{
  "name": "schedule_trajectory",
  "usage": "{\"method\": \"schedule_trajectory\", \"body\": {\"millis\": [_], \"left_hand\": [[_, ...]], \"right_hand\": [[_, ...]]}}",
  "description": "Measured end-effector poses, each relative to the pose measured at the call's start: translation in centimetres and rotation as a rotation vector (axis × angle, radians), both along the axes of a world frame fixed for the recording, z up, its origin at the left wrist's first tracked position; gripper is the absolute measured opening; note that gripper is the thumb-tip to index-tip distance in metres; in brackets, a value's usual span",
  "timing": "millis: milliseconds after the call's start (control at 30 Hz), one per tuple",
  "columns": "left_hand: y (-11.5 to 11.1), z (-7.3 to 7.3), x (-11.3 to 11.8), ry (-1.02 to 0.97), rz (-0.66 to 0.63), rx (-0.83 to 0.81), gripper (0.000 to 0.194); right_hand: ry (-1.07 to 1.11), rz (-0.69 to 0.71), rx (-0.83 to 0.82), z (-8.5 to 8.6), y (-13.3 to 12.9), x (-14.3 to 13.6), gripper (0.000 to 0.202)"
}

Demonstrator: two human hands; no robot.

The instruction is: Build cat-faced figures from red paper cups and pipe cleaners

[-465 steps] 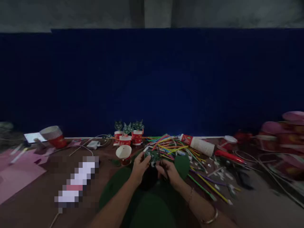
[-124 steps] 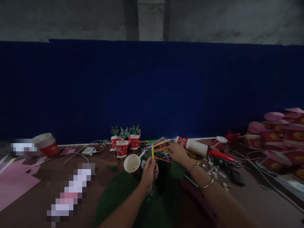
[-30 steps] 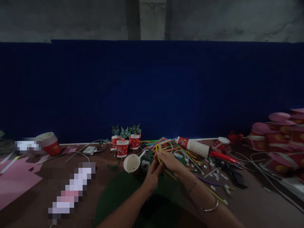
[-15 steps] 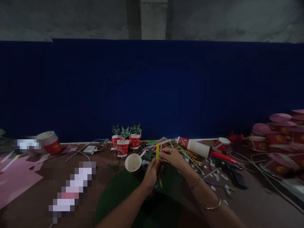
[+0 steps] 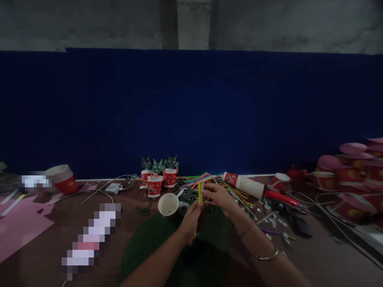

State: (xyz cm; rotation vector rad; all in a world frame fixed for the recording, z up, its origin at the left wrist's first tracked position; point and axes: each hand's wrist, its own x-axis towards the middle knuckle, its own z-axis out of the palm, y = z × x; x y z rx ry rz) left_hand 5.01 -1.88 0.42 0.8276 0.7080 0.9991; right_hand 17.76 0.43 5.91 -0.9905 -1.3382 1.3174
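Note:
Between my two hands a yellow pipe cleaner (image 5: 200,192) stands upright, folded, with one end hanging below my left hand (image 5: 191,219). The fingers of that hand are closed around its lower part. My right hand (image 5: 218,197) pinches at the upper part, fingertips pressed against it. Just left of them, a paper cup (image 5: 168,205) lies tipped with its open mouth towards me and small dark holes inside. Behind my hands spreads a pile of coloured pipe cleaners (image 5: 191,179), partly hidden by my fingers.
Several red cup figures with green animal heads (image 5: 154,185) stand at the back. A stack of paper cups (image 5: 243,185) lies right of the pile. Red-handled scissors (image 5: 281,197), white scraps (image 5: 273,219) and cables are further right. Pink paper (image 5: 20,227) and a power strip (image 5: 89,239) are left.
The yellow pipe cleaner has shifted slightly and its strands have spread into a narrow V. Its hanging lower end has swung left. My right fingers have opened a little.

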Motion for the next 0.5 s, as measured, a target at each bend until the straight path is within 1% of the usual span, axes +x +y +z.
{"method": "schedule_trajectory", "body": {"millis": [67,167,267,333,433,500], "left_hand": [[0.0,0.0,0.1,0.024,-0.025,0.023,0.037],[0.0,0.2,0.2,0.059,-0.05,0.065,0.037],[0.1,0.4,0.3,0.079,-0.035,0.107,0.039],[0.2,0.5,0.3,0.081,-0.021,0.096,0.041],[0.4,0.5,0.3,0.077,0.037,0.065,0.04],[0.5,0.5,0.3,0.062,0.056,0.054,0.039]], "right_hand": [[-0.003,-0.064,0.006,-0.3,0.3,0.0,0.021],[-0.002,-0.099,-0.004,-0.7,0.5,0.0,0.021],[-0.029,-0.126,-0.022,-0.6,0.6,0.2,0.023],[-0.019,-0.19,-0.005,-0.4,0.6,0.4,0.025],[0.065,-0.311,0.036,0.0,0.7,1.0,0.029],[0.132,-0.348,0.032,0.2,0.8,1.4,0.031]]}}
